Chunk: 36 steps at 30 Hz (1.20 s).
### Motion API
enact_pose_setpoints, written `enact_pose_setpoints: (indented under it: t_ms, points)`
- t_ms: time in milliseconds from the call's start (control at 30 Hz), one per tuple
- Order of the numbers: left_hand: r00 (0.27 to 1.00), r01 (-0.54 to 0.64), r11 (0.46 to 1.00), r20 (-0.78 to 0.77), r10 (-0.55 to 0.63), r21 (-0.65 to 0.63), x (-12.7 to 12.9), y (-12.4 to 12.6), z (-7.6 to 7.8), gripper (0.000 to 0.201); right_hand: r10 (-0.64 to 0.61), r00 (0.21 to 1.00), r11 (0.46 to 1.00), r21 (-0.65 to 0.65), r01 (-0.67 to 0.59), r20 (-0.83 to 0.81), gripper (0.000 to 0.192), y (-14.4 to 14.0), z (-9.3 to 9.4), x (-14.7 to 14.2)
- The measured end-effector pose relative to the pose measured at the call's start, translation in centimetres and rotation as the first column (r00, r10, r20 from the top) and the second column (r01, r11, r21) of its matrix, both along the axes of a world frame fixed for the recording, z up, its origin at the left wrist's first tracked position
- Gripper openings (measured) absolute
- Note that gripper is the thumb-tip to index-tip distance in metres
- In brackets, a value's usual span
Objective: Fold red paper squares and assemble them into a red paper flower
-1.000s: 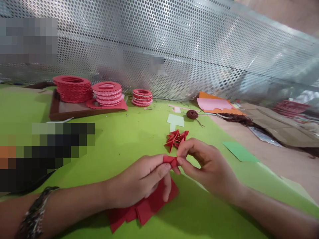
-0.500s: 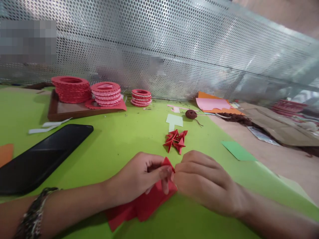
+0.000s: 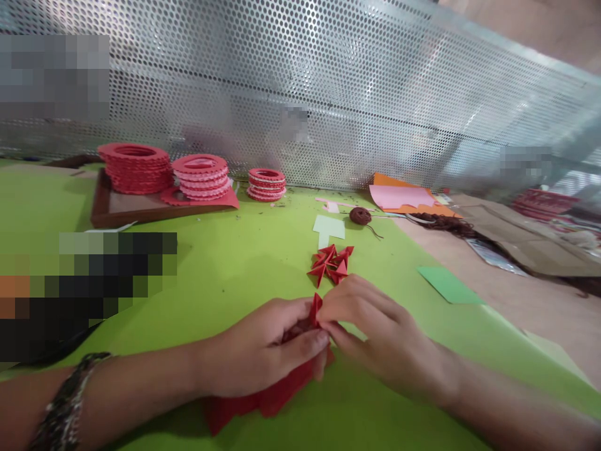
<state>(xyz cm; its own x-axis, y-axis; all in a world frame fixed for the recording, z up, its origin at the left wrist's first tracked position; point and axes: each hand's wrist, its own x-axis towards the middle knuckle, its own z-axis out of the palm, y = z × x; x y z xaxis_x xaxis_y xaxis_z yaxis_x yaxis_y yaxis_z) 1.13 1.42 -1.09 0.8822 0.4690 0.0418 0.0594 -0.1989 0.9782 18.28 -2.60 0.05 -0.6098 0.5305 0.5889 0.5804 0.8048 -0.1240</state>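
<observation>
Between my two hands is a small folded red paper piece point(image 3: 316, 308), its pointed tip sticking up. My left hand point(image 3: 270, 347) pinches it between thumb and fingers. The thumb and fingertips of my right hand point(image 3: 378, 335) close on the same piece from the right. Beneath my left hand lie red paper sheets point(image 3: 263, 401), partly covered by the hand and wrist. Just beyond my hands sits a cluster of folded red paper stars point(image 3: 328, 262), its near edge partly hidden behind my right hand.
A brown tray point(image 3: 126, 216) at the back left holds stacked red paper rings point(image 3: 136, 172) and pink ones. A smaller ring stack point(image 3: 266, 185) stands beside it. Brown yarn point(image 3: 360, 216), a pale paper piece point(image 3: 329, 227) and a green card point(image 3: 448, 285) lie around. Perforated metal point(image 3: 263, 81) rises behind.
My right hand has turned, so its thumb and fingertips now show at the paper's tip. The folded piece stands more upright, and my left thumb has shifted slightly.
</observation>
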Motion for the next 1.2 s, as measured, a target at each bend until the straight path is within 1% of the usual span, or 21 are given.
enact_pose_setpoints:
  t_ms: [67, 100, 200, 267, 333, 400, 467, 533, 600, 700, 767, 900, 1000, 1100, 1200]
  points:
    - [0.999, -0.014, 0.999, -0.04, 0.016, 0.04, 0.0, 0.0, 0.0, 0.018, -0.08, 0.991, 0.99, -0.121, 0.068, -0.103, 0.008, 0.0, -0.2, -0.1]
    - [0.998, -0.016, 0.998, -0.061, 0.02, 0.059, 0.0, -0.1, 0.0, 0.019, -0.121, 0.982, 0.976, -0.197, 0.092, -0.144, 0.01, 0.1, -0.3, -0.2]
    - [0.991, -0.034, 0.996, -0.128, 0.045, 0.088, 0.0, -0.1, 0.0, 0.026, -0.216, 0.946, 0.891, -0.445, 0.091, -0.241, 0.016, 0.1, -0.1, -0.4]
    - [0.988, -0.054, 0.994, -0.142, 0.067, 0.091, 0.0, -0.1, -0.1, 0.027, -0.251, 0.931, 0.841, -0.535, 0.074, -0.266, 0.011, 0.1, 0.2, -0.6]
    - [0.989, -0.084, 0.993, -0.117, 0.093, 0.083, 0.0, 0.1, -0.3, 0.026, -0.263, 0.924, 0.835, -0.545, 0.075, -0.276, 0.002, 0.1, 0.3, -0.6]
    - [0.99, -0.114, 0.989, -0.074, 0.121, 0.097, -0.1, 0.2, -0.3, 0.025, -0.269, 0.914, 0.847, -0.527, 0.074, -0.305, 0.005, 0.0, 0.4, -0.6]
    - [0.989, -0.134, 0.977, -0.035, 0.142, 0.163, -0.1, 0.2, -0.3, 0.028, -0.255, 0.908, 0.853, -0.52, 0.049, -0.332, 0.006, 0.0, 0.5, -0.6]
    - [0.99, -0.13, 0.959, -0.021, 0.139, 0.253, -0.1, 0.2, -0.2, 0.032, -0.237, 0.913, 0.849, -0.528, 0.028, -0.332, 0.005, 0.0, 0.5, -0.5]
    - [0.99, -0.12, 0.943, -0.032, 0.137, 0.31, -0.1, 0.1, 0.0, 0.034, -0.248, 0.915, 0.838, -0.545, 0.037, -0.319, 0.004, 0.1, 0.5, -0.5]
    - [0.989, -0.105, 0.934, -0.061, 0.134, 0.343, -0.1, 0.0, 0.1, 0.035, -0.279, 0.911, 0.814, -0.577, 0.057, -0.304, 0.006, 0.0, 0.5, -0.4]
    - [0.991, -0.088, 0.93, -0.061, 0.117, 0.356, -0.1, -0.1, 0.1, 0.034, -0.274, 0.912, 0.82, -0.569, 0.055, -0.306, 0.009, -0.3, 0.6, -0.5]
    - [0.995, -0.067, 0.936, -0.044, 0.087, 0.344, -0.1, 0.0, 0.1, 0.034, -0.252, 0.91, 0.852, -0.522, 0.048, -0.329, 0.011, -0.6, 0.6, -0.6]
    - [0.991, -0.108, 0.948, -0.038, 0.125, 0.3, -0.1, 0.0, 0.0, 0.035, -0.246, 0.905, 0.846, -0.533, 0.025, -0.347, 0.008, -0.4, 0.6, -0.6]
    - [0.986, -0.146, 0.957, -0.04, 0.161, 0.25, -0.1, 0.0, -0.1, 0.034, -0.229, 0.917, 0.839, -0.544, 0.016, -0.327, 0.005, -0.1, 0.7, -0.5]
    - [0.987, -0.132, 0.968, -0.056, 0.147, 0.213, -0.1, 0.1, -0.1, 0.032, -0.246, 0.92, 0.841, -0.54, 0.046, -0.305, 0.011, 0.0, 0.8, -0.4]
